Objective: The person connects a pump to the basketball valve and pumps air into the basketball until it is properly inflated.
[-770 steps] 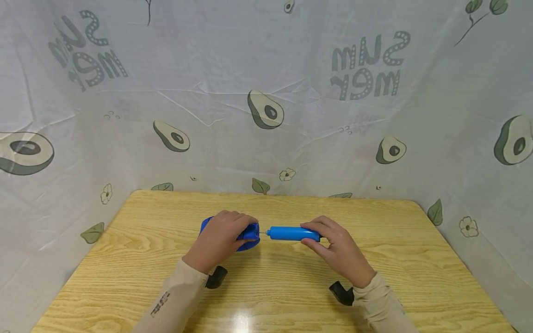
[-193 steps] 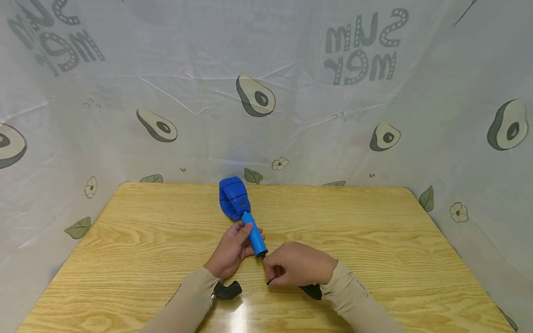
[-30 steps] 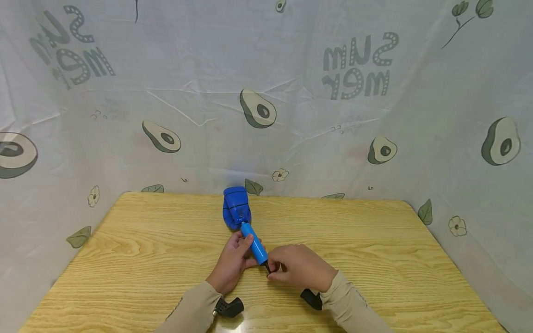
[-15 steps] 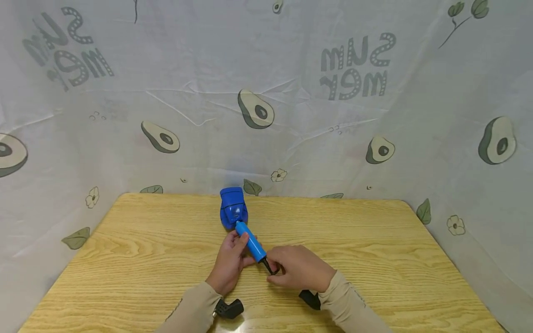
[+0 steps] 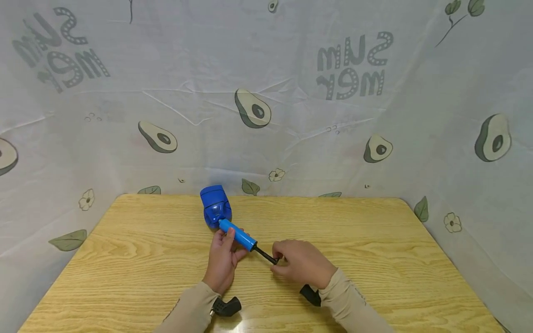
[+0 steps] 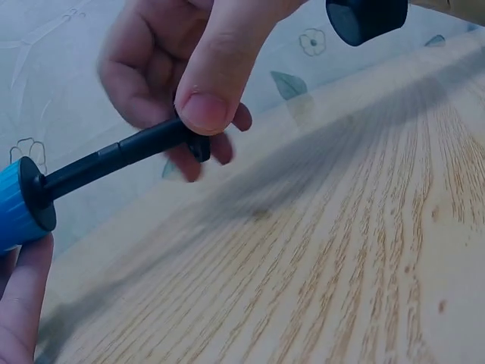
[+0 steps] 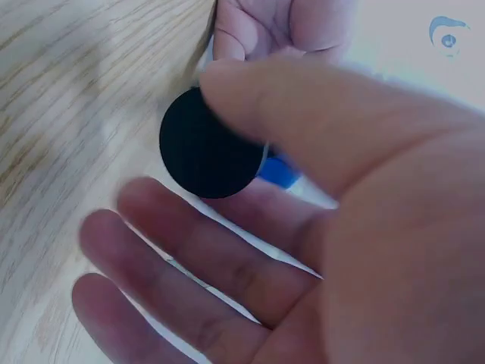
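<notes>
A deflated blue ball [image 5: 214, 203] with black lines lies folded near the back left of the table. A light-blue hand pump [image 5: 238, 234] points its nozzle end at the ball's near end; the needle cannot be seen. My left hand [image 5: 221, 260] grips the pump barrel, thumb on top. A black plunger rod [image 5: 264, 255] sticks well out of the barrel. My right hand [image 5: 303, 262] pinches its handle between thumb and forefinger. In the right wrist view the round black handle end [image 7: 208, 148] shows under the thumb, the other fingers spread loosely.
A wooden table [image 5: 374, 259] spans the lower view, with a printed curtain [image 5: 200, 138] standing behind and at both sides. Black camera mounts [image 5: 226, 306] sit at both wrists.
Earliest, the needle was apart from the ball and my right hand held the pump. In the last second the plunger has come farther out, while ball and pump have swung left.
</notes>
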Available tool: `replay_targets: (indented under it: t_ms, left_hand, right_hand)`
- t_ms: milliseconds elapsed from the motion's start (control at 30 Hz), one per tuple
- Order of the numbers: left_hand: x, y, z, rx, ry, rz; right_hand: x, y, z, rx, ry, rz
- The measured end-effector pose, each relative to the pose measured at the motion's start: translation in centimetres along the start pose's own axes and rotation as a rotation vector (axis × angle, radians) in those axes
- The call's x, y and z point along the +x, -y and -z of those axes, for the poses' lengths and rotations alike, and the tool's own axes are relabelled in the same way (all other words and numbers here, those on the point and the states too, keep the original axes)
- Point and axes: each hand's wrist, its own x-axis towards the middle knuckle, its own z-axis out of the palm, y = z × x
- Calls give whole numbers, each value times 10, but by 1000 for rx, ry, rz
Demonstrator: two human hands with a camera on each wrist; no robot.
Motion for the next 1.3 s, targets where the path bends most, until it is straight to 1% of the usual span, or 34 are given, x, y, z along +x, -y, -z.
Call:
replay_targets:
  t_ms: [67, 133, 233, 300, 467, 567, 700, 800, 1033, 1133, 1300]
  left_hand:
    - [1, 0, 0, -2, 2, 4]
    - [2, 0, 0, -5, 6, 13]
    - [2, 1, 1, 4, 36, 31]
    - [2, 2, 1, 17, 73, 45]
    - [-1, 2, 3, 80, 193, 63]
    - [-1, 1, 2, 99, 239, 77]
    - [-1, 1, 1, 86, 244, 106]
    - [-1, 1, 2, 91, 248, 112]
    - [0, 1, 4, 111, 276, 137]
    - [0, 2, 4, 118, 271, 124]
    - [1, 2, 2, 110, 236, 96]
  right_hand:
    - [1, 0, 1, 19, 13, -6]
    - [2, 1, 2, 37, 20, 7]
    - [3, 3, 2, 55, 11, 36]
    - [3, 4, 1, 55, 2, 46]
    - [4, 6, -4, 23, -27, 54]
    - [5, 4, -7, 5, -47, 45]
    - [5, 0, -11, -26, -67, 38]
    - [5, -1, -12, -46, -83, 47]
    - [5, 0, -10, -33, -75, 56]
    - [5, 1, -9, -39, -82, 43]
    - [6, 3, -6, -41, -87, 28]
